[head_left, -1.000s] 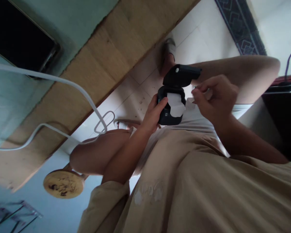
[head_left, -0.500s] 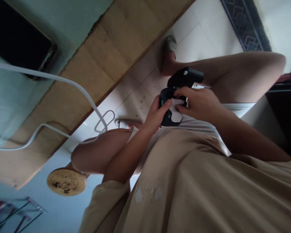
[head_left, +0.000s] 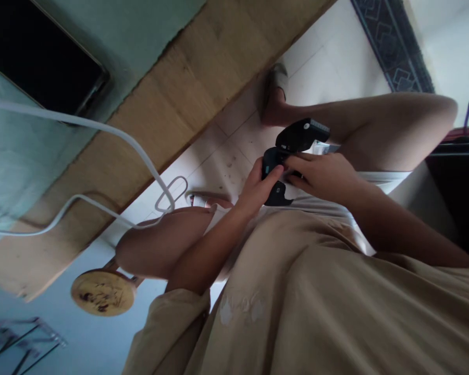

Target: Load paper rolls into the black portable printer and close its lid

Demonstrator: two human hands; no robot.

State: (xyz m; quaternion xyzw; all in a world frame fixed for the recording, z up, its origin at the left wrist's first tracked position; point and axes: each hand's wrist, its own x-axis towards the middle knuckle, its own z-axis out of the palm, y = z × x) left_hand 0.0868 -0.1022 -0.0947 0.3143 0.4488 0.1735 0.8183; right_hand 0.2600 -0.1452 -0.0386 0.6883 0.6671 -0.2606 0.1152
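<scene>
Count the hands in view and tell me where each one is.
2. The left hand grips the side of the black flip-lid device; the right hand is at its opening, beside the raised lid. No others show.

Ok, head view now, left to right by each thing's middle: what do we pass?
Phone → stool → left hand → black device → right hand → patterned strip.

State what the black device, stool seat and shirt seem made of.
Black device: probably matte plastic, given its dull, moulded look. Stool seat: likely smooth wood, from its yellowish tone. Shirt: matte fabric, from its soft folds.
</scene>
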